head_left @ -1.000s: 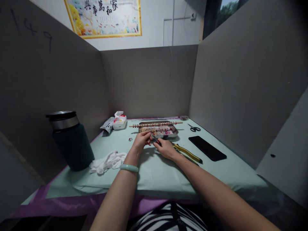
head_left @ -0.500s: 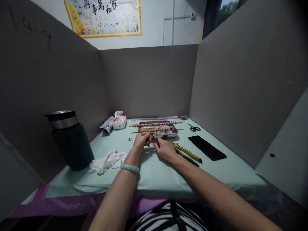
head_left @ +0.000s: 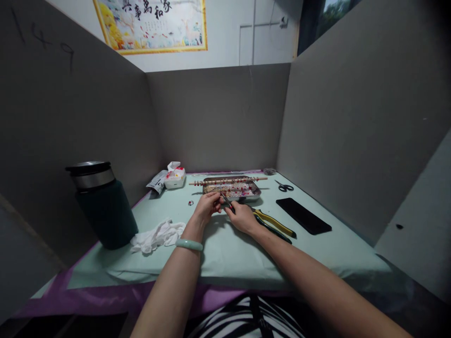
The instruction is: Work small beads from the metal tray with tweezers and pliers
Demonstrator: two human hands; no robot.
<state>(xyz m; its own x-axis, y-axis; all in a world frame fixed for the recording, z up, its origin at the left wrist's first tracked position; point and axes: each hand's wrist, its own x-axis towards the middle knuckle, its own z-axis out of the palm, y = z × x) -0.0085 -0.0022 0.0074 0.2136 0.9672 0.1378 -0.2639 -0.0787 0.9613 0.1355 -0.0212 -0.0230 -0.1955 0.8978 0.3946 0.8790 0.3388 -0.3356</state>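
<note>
My right hand is closed round small pliers, whose slim metal tip points up and left; a bit of red shows at the grip. The tip reaches the fingertips of my left hand, which are pinched together. What they hold is too small to make out. Just beyond both hands is a metal tray of small beads. Across it rests a wooden stick with beaded rings strung along it. A small ring with a red bead lies left of my left hand.
Larger pliers with yellow and green handles lie beside my right hand. Farther right are a black phone and scissors. To the left stand a dark green bottle, white gloves and a tissue pack. Grey panels enclose the table.
The pliers' tip has shifted slightly and shows more clearly against my left fingertips. Both hands have otherwise hardly moved, and the things on the table lie as before.
</note>
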